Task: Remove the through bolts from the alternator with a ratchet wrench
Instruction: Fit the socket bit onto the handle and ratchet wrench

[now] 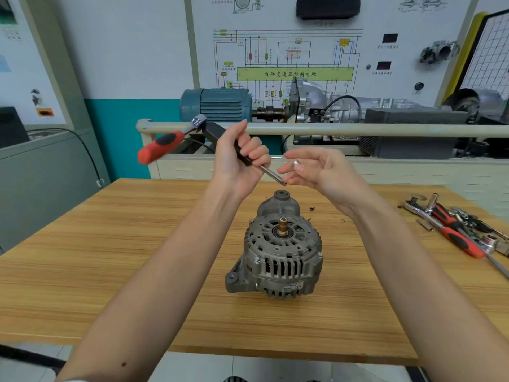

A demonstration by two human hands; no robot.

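Left hand (pixel 239 158) grips the ratchet (pixel 176 139) bar, right hand (pixel 316 169) pinches a socket (pixel 296 162) just beyond its tip — fitting step, push it on next, above the alternator (pixel 278 252).

We see the alternator (pixel 275 252) on the table (pixel 110 257); above it our two hands; loose tools (pixel 454 227) lie to its right.

Viewpoint: the head camera is looking forward and down from the person's own eye level.
Nearness: it is sitting close above the light wooden striped-grain tabletop (pixel 110 244).
Facing: it is facing the white wiring-diagram wall panel (pixel 289 56).
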